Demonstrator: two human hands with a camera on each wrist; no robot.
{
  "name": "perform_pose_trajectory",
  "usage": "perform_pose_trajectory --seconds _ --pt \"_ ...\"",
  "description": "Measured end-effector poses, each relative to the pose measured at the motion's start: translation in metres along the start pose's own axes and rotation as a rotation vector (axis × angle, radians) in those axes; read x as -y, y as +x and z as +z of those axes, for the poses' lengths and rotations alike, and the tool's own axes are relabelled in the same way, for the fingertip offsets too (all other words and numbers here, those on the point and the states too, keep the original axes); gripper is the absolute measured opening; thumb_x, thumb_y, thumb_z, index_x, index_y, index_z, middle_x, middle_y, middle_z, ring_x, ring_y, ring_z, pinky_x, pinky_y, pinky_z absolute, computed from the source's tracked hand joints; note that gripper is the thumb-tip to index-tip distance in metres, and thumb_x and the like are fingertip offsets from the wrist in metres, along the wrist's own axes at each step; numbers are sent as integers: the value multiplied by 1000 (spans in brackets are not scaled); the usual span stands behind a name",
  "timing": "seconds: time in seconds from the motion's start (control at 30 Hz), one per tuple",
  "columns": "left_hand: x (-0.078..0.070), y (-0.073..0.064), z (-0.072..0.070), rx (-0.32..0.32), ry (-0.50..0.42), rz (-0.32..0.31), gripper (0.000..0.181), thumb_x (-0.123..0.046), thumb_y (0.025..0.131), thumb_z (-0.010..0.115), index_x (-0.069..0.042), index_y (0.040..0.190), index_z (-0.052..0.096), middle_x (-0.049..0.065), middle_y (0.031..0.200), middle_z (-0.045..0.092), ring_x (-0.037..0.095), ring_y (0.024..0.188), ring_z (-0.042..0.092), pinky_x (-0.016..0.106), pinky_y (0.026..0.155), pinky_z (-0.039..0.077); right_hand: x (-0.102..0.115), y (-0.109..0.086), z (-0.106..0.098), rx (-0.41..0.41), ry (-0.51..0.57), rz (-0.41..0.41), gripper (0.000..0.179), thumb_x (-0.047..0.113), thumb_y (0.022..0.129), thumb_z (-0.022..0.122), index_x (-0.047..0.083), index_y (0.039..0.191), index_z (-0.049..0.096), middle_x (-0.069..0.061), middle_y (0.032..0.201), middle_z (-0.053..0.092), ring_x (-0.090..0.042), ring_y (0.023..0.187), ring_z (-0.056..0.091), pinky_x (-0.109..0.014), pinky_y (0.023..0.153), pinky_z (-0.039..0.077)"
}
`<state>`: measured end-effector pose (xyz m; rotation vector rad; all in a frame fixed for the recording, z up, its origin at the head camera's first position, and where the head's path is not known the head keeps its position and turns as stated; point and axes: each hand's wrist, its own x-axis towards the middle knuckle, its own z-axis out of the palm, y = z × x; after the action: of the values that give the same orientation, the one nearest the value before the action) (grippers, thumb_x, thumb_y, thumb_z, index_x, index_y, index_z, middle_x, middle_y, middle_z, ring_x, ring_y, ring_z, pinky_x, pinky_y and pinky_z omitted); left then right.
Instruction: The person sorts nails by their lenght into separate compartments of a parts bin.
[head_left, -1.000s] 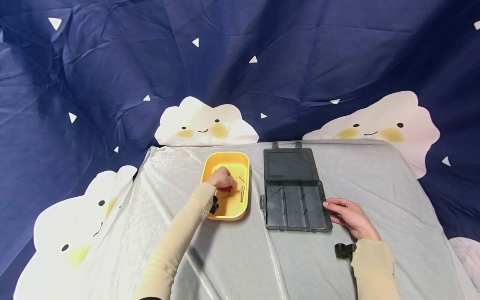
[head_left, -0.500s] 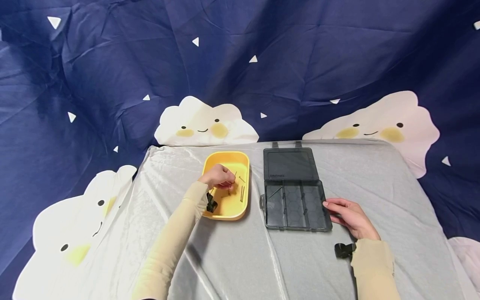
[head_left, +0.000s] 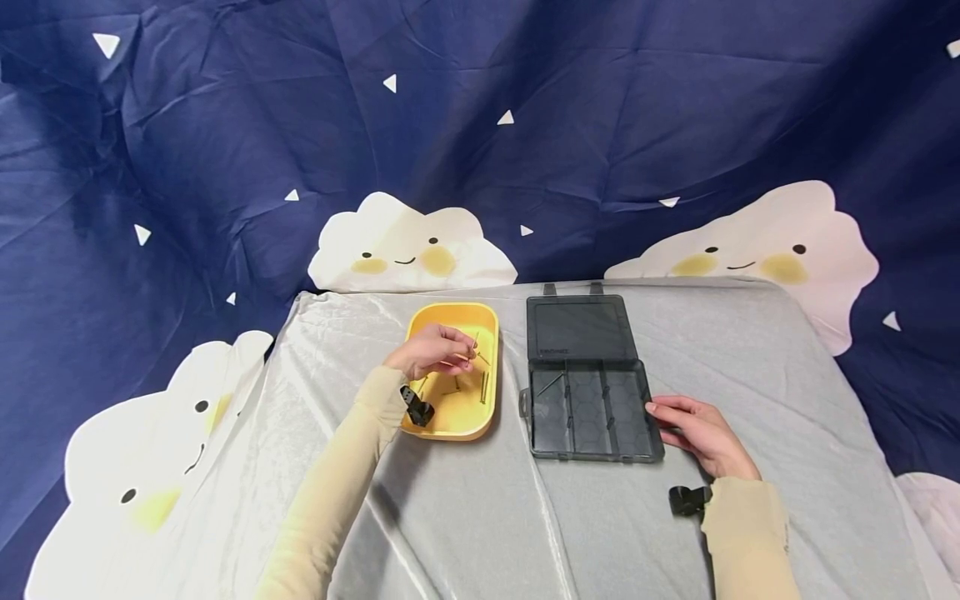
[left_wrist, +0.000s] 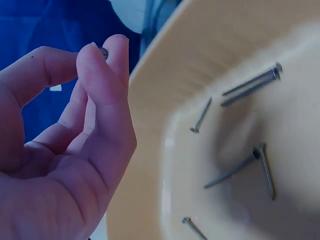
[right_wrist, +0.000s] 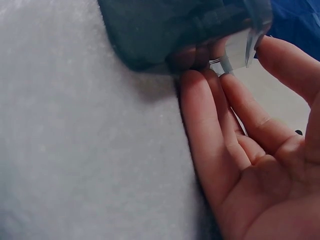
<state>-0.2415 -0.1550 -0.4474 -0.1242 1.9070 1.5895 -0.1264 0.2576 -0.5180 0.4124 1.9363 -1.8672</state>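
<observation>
Over the yellow tray (head_left: 457, 421), my left hand (head_left: 433, 350) pinches a nail between thumb and fingertips. In the left wrist view the round head of the nail (left_wrist: 104, 52) peeks out between the fingertips. Several loose nails (left_wrist: 252, 87) and screws (left_wrist: 202, 115) lie on the tray's floor. To the right sits a dark translucent compartment box (head_left: 592, 450), its lid laid back. One thin nail (head_left: 551, 383) lies in its left compartment. My right hand (head_left: 701, 433) holds the box's right side, thumb at the rim and fingers against the wall below.
A light grey cloth (head_left: 480, 517) covers the table. The box's open lid (head_left: 577, 327) lies toward the table's back edge. Behind hangs a dark blue curtain (head_left: 450, 142) with cloud prints. Black wrist cameras sit on both sleeves.
My left hand has risen from the tray's floor and shifted slightly left and back, with the nail now showing above its fingers. The right hand and the box have stayed put.
</observation>
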Motion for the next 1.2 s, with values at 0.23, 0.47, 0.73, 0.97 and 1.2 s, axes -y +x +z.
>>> perform_pose_trajectory --seconds 0.23,0.47,0.73,0.97,1.2 --pt "-4 -7 7 23 -73 44 27 -1 92 59 9 118 57 4 80 68 13 68 67 19 58 54 -1 1 1 3 12 -6 21 28 89 70 20 108 63 23 88 63 6 82 62 -18 72 56" --pt "-11 -12 20 50 -133 59 39 -1 90 63 11 126 52 6 84 69 14 70 67 21 64 55 -2 2 1 -3 6 -8 39 28 88 71 9 121 59 22 88 63 5 82 62 -19 72 56" --pt "-15 -12 36 93 -116 83 24 -1 88 66 2 111 60 1 81 69 12 66 64 21 61 54 -1 0 1 0 13 -16 33 26 90 69 11 118 60 23 89 63 6 82 62 -19 72 56" --pt "-15 -12 50 106 -81 93 27 0 87 67 6 111 58 1 80 69 11 65 64 20 60 53 -2 0 1 6 20 -26 28 26 89 70 15 112 61 21 89 63 6 83 62 -18 73 56" --pt "-13 -9 69 113 -8 119 30 7 85 65 15 113 55 8 79 66 10 59 62 20 55 54 -1 1 0 -16 -5 -11 29 30 87 72 18 110 61 23 88 62 6 83 62 -18 73 56"
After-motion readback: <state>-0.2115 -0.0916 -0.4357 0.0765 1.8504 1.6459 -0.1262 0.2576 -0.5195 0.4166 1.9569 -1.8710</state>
